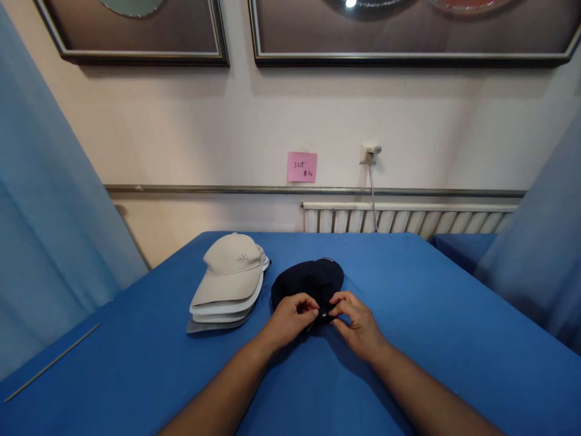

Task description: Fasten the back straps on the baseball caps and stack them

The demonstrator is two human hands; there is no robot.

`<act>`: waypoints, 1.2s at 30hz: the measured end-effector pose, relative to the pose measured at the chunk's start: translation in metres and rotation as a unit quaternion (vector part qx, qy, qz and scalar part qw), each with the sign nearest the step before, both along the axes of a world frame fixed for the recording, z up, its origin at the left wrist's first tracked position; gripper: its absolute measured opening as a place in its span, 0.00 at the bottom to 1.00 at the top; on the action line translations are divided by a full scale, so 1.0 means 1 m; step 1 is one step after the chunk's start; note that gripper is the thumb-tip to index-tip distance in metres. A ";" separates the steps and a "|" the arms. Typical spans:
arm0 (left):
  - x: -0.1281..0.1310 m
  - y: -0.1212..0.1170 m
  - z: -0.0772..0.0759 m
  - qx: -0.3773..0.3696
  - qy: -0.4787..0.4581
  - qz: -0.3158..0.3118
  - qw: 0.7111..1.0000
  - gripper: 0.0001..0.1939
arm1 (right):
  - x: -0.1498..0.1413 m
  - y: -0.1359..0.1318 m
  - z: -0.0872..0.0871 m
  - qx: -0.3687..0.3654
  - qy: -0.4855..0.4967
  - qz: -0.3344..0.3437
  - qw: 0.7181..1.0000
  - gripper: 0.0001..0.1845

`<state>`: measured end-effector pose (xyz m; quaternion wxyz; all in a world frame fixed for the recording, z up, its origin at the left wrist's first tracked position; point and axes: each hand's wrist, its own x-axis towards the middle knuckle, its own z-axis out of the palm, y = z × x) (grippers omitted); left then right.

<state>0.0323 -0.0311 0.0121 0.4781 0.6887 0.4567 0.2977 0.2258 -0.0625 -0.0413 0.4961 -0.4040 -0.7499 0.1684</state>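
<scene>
A dark navy cap (295, 281) lies on the blue-covered table in front of me, its brim turned away toward the wall. My left hand (295, 315) pinches the near edge of the cap, thumb and forefinger together. Close by on the right, my right hand (356, 324) grips the same edge between thumb and fingers. Between the fingertips shows a small shiny bit on the cap's strap, too small to make out. To the left of my hands stands a stack of caps (231, 263), a beige one on top with white and grey brims below.
The blue tablecloth (454, 339) covers the table. A thin stick (52, 363) lies at the left edge. Behind are a radiator (408, 218), a pink note (302, 167) and a socket with a plug (370, 155). Blue curtains (45, 200) hang at both sides.
</scene>
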 end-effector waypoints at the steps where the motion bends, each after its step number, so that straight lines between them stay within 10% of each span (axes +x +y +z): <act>1: 0.000 -0.001 0.000 0.000 0.002 0.001 1.000 0.11 | 0.000 0.000 0.000 0.000 -0.001 0.002 1.000 0.11; 36: -0.002 -0.004 0.007 -0.105 -0.085 0.028 0.990 0.06 | 0.000 -0.004 0.006 0.070 -0.055 0.024 0.996 0.17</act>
